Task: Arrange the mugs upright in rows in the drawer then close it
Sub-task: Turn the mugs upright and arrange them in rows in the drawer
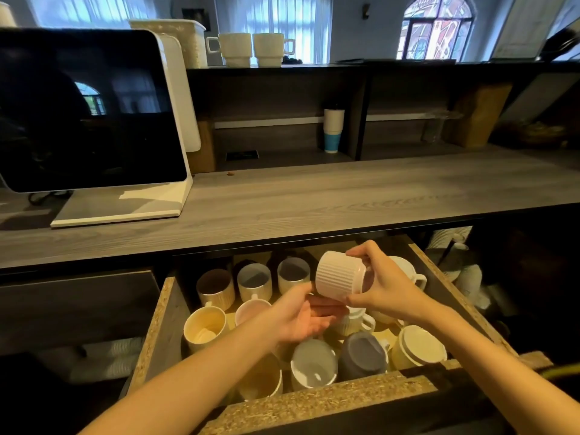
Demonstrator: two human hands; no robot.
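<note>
The right hand (386,287) grips a ribbed white mug (339,274) at its mouth end, thumb and fingers curled round it. The mug is tilted onto its side above the open drawer (314,400). The left hand (301,318) lies spread, palm up, just under that mug. Beyond the left hand three mugs (254,279) stand upright in a row. Under the right wrist a cream mug (419,343) sits bottom-up.

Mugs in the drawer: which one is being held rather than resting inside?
The white ribbed ceramic mug, tilted sideways in the right hand above the open wooden drawer.
</note>
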